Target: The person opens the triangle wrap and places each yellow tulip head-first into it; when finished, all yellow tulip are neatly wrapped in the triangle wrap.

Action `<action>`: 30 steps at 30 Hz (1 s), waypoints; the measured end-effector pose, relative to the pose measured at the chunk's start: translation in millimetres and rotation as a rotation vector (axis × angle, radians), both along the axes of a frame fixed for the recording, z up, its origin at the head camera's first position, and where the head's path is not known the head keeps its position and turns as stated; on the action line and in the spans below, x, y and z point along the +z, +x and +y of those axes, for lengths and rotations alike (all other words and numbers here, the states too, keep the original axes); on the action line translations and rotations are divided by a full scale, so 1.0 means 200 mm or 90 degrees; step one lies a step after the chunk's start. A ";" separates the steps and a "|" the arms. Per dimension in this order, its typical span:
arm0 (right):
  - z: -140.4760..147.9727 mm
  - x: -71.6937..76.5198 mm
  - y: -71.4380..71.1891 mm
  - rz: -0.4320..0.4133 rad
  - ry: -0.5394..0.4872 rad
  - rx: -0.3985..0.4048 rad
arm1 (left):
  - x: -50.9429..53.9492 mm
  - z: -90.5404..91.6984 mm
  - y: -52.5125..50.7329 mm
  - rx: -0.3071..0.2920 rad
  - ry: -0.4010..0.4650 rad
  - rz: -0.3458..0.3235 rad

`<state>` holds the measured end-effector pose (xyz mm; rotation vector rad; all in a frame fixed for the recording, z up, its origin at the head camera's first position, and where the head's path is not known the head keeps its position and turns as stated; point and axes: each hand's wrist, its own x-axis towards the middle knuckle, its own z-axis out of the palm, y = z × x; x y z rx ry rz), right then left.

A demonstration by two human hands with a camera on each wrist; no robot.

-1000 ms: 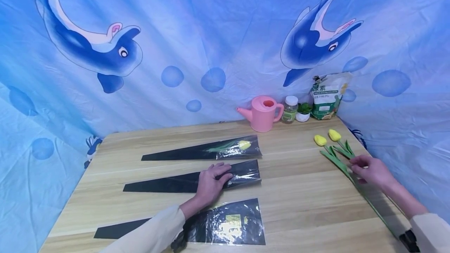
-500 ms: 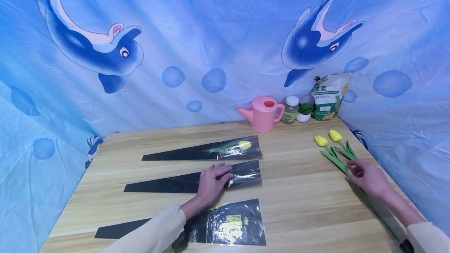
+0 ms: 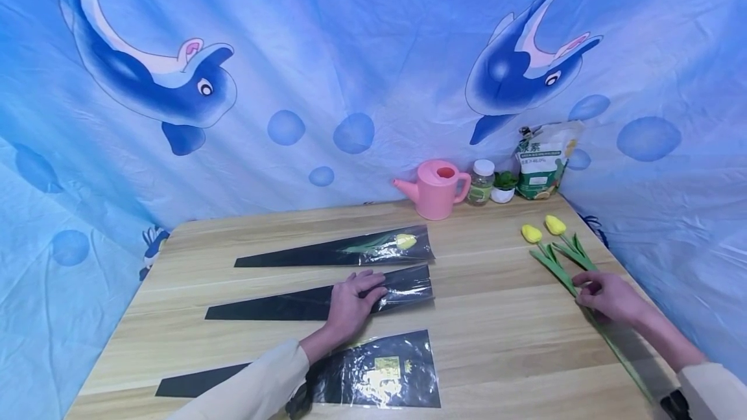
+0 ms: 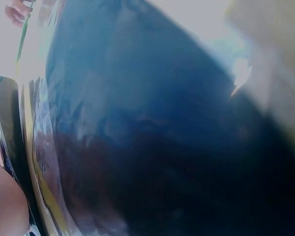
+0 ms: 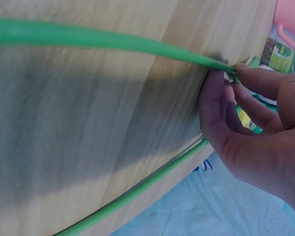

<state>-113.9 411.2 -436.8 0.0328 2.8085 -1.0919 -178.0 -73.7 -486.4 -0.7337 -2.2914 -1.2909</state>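
The left hand (image 3: 352,303) rests with its fingers spread on the middle black sleeve (image 3: 268,304), a long tapered one with a clear glossy front. At the right, the right hand (image 3: 613,298) pinches the green stem of a yellow tulip (image 3: 532,233); the right wrist view shows thumb and fingertips on that stem (image 5: 113,40). A second yellow tulip (image 3: 555,225) lies just beside it, its stem (image 5: 132,192) passing beneath the hand. In the left wrist view, dark sleeve film (image 4: 137,98) fills most of the picture.
Behind the middle sleeve lies another sleeve (image 3: 303,257) with a yellow tulip in it; a wider one (image 3: 350,374) lies at the front, partly under the left forearm. A pink watering can (image 3: 436,193), a jar (image 3: 481,183), a small potted plant (image 3: 504,186) and a bag (image 3: 543,161) line the back.
The right hand has shifted slightly left and down along the tulip stems, and its fingertips have closed on a stem. The left hand has stayed on the middle sleeve.
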 end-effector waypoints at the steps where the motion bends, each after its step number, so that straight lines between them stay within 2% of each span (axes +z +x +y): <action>1: 0.00 0.00 0.00 -0.008 -0.007 -0.001 | 0.00 0.00 0.00 0.000 0.000 0.000; 4: -0.01 0.01 -0.01 -0.043 -0.052 -0.005 | 0.00 0.00 0.00 0.001 0.001 -0.002; 10: -0.02 0.02 -0.01 -0.140 -0.192 -0.014 | 0.00 0.00 0.00 0.002 0.000 -0.004; 15: -0.05 0.03 -0.02 -0.185 -0.252 -0.007 | 0.00 0.01 0.00 -0.002 0.005 -0.012; 23: -0.12 0.04 -0.03 -0.170 -0.365 0.041 | 0.00 0.01 0.00 -0.004 0.006 -0.020; 30: -0.17 0.04 -0.05 -0.145 -0.422 0.031 | 0.00 0.02 0.00 -0.007 0.009 -0.018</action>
